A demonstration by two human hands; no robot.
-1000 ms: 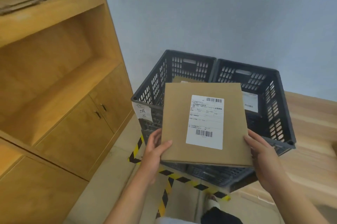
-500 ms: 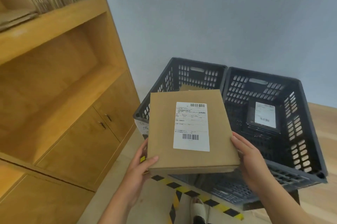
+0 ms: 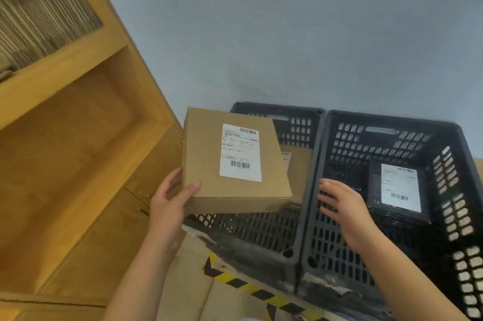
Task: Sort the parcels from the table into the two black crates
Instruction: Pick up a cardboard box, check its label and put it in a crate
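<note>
While your left hand [image 3: 167, 205] alone carries the brown cardboard parcel [image 3: 206, 171], its thumb lies across the top face at the near left corner and its fingers are curled beneath, so the grip is closed on the box. The parcel is tilted, its white label [image 3: 240, 156] facing up. It is above the left black crate [image 3: 261, 232] and overhangs that crate's left side. Your right hand [image 3: 342, 205] holds nothing. Its fingers are straight and slightly spread, in front of the left wall of the right black crate [image 3: 392, 120]; whether they touch it cannot be told.

Half a second earlier both of your hands held the parcel by its near corners. The right hand has since let go, and the box has passed leftward, farther over the left crate.

The two crates stand side by side, walls touching. In the left crate lies a second brown parcel [image 3: 300, 171], partly hidden by the one you hold. On the floor of the right crate lies a black parcel [image 3: 373, 190] with a white label.

A pale grey-blue wall [image 3: 287, 33] rises behind the crates. A wooden shelf unit [image 3: 78, 138] fills the left, and a stack of flattened cardboard [image 3: 39, 20] sits on its upper shelf. Yellow-and-black tape [image 3: 248, 285] crosses the floor below the crates.
</note>
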